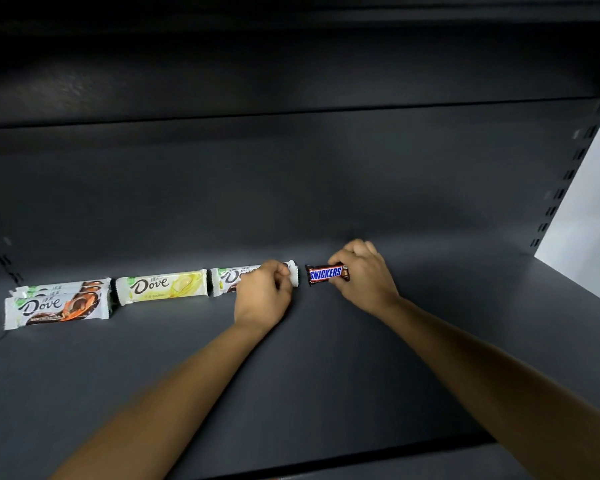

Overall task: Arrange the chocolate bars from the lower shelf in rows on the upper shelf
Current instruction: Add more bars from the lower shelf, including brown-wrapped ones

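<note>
Left hand point(262, 296) is curled down over the right end of a white Dove bar point(230, 278), fingertips pinching the wrapper near its crimped edge. Right hand point(364, 275) wraps its fingers round the right end of a Snickers bar point(325, 274), lying flat just right of the left hand, with a narrow gap between the two bars. Further left sit a yellow Dove bar point(161, 287), then a stack of Dove bars point(56, 306), one row on the dark shelf point(326, 375).
</note>
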Available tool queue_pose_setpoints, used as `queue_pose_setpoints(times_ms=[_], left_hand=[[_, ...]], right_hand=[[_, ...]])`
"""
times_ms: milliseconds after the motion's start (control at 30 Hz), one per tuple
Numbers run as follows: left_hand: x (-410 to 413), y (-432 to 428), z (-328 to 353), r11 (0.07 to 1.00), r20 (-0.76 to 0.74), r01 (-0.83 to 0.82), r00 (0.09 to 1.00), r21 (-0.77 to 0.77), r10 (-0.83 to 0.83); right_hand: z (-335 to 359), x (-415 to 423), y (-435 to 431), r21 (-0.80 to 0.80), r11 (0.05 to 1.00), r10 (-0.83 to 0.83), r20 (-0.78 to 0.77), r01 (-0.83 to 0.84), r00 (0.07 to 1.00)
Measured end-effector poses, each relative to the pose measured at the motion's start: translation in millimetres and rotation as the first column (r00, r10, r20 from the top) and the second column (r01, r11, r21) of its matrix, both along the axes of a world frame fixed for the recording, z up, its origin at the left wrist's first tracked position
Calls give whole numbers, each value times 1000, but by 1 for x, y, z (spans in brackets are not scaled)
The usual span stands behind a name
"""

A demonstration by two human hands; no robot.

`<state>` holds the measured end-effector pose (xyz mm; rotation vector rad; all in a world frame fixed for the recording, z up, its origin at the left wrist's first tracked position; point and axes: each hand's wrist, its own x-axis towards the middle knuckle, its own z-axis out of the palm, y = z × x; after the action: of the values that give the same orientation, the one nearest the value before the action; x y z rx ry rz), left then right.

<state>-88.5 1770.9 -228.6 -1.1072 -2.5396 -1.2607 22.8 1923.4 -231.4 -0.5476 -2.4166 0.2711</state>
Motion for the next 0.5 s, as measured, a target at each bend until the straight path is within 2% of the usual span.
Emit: queue_pose_setpoints(times_ms=[500], left_hand=[[6, 15, -3, 996, -110, 66, 991, -67, -73]], right_hand=[[-1, 2, 1, 72, 997, -14, 13, 13, 1000]])
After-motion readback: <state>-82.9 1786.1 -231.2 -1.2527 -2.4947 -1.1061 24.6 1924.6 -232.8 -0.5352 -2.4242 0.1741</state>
